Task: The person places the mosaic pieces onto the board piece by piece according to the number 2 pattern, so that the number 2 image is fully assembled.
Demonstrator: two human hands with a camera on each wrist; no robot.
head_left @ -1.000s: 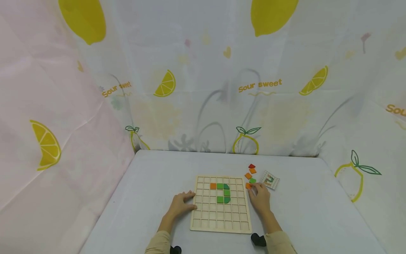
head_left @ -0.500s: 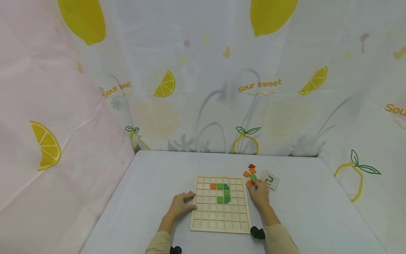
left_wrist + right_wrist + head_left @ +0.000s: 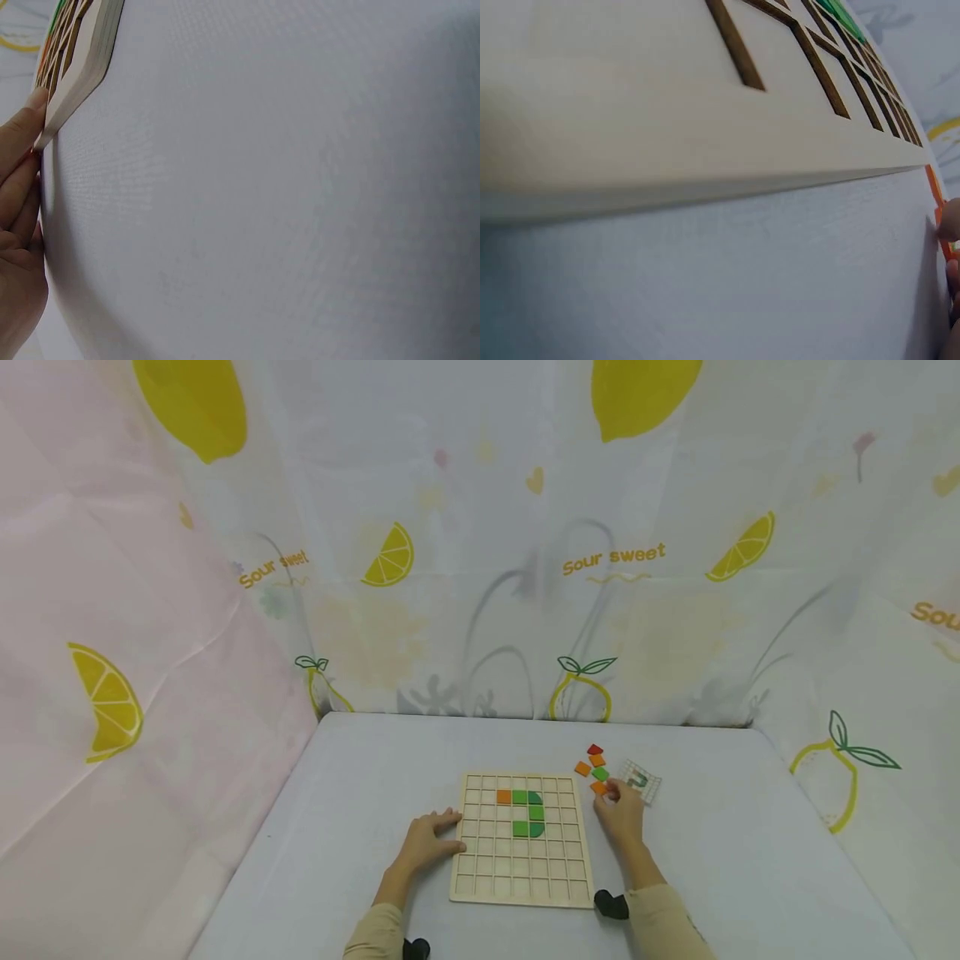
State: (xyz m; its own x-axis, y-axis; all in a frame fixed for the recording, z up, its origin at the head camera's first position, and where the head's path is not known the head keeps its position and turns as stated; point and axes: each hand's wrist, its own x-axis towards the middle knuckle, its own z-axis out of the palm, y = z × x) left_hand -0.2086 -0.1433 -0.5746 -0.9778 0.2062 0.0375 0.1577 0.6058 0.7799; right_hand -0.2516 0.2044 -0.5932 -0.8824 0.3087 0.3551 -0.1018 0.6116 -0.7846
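A: Near stuff first. What was closest?
B: The wooden grid board (image 3: 495, 866), flat on the desk (image 3: 360, 793). The layered edge looked stiff, probably light enough to slide, so the best hold was the side rims, as the left hand (image 3: 427, 843) had it.
A: Left grip?
B: Wide. Thumb and fingertips spread against the left rim, bracing rather than clamping.
A: Right?
B: The right hand (image 3: 622, 814) was off the board's right side, grip narrow, thumb and finger at the closest loose orange tile (image 3: 597, 787). Pinched or only nudged, couldn't tell.
A: So where was that tile?
B: On the desk, just right of the board, near its far corner.
A: Handling?
B: Thin, light, rigid, I'd guess; not fragile, maybe slick. Lying flat, it gave little edge: best taken by opposite sides, or slid first.
A: Beyond it?
B: A pattern card (image 3: 651, 783) to the right, likely thin and easily bent, partly behind the fingers. Then a loose green tile (image 3: 600, 773), two more orange tiles (image 3: 582, 768), and farthest on the desk, a red piece (image 3: 595, 749). Lemon-print curtain (image 3: 480, 527) behind.
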